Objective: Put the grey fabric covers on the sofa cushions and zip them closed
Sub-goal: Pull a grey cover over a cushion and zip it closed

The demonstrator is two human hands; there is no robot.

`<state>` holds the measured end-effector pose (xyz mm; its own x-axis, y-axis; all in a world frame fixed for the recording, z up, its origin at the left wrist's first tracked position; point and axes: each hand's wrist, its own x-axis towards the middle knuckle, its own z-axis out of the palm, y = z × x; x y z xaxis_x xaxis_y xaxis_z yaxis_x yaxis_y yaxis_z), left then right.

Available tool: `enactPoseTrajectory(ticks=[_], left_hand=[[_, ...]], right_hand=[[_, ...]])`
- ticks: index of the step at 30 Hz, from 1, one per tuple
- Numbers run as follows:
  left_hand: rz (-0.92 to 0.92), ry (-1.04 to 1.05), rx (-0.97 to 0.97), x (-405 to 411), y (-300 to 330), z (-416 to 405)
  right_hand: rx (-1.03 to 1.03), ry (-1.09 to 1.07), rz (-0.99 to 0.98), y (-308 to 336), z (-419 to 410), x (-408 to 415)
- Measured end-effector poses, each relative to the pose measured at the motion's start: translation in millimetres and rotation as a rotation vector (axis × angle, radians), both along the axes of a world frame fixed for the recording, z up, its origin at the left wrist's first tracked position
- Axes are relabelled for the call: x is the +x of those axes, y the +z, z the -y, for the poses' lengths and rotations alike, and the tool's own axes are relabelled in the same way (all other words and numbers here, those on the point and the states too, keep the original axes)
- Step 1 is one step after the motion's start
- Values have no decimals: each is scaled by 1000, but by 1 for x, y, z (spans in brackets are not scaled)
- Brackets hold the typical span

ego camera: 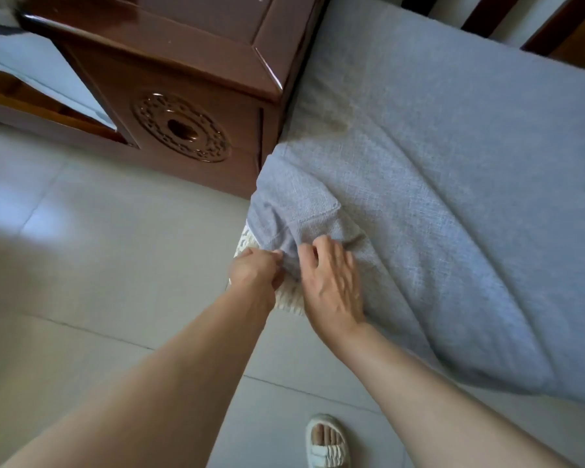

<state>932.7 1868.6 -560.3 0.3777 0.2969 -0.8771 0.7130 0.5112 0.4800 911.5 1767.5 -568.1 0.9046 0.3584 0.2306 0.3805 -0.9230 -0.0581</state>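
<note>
A large sofa cushion in a grey fabric cover (453,204) lies tilted over the sofa seat, its near corner hanging toward the floor. At that corner the cover gapes and the cream inner cushion (289,300) shows through. My left hand (255,270) pinches the cover's loose edge at the corner, fingers curled. My right hand (331,282) lies on the grey cloth right beside it, its fingertips bent into the bunched fabric. No zip pull is visible.
A dark wooden sofa armrest with a carved round ornament (183,126) stands left of the cushion. Another grey cushion (31,65) lies at the far left. Pale floor tiles (98,248) fill the foreground, where my sandalled foot (326,440) stands.
</note>
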Motion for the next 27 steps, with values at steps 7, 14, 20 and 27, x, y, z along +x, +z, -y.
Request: enactPoseTrajectory(ticks=[7, 14, 20, 27], left_hand=[[21, -131, -237, -3, 9, -39], [-76, -204, -317, 6, 3, -61], [29, -464, 90, 3, -8, -71], [77, -561, 269, 1, -14, -76]], right_hand=[[51, -305, 84, -20, -55, -22], [5, -500, -22, -21, -75, -30], [-41, -557, 78, -29, -89, -32], [43, -706, 114, -37, -106, -40]])
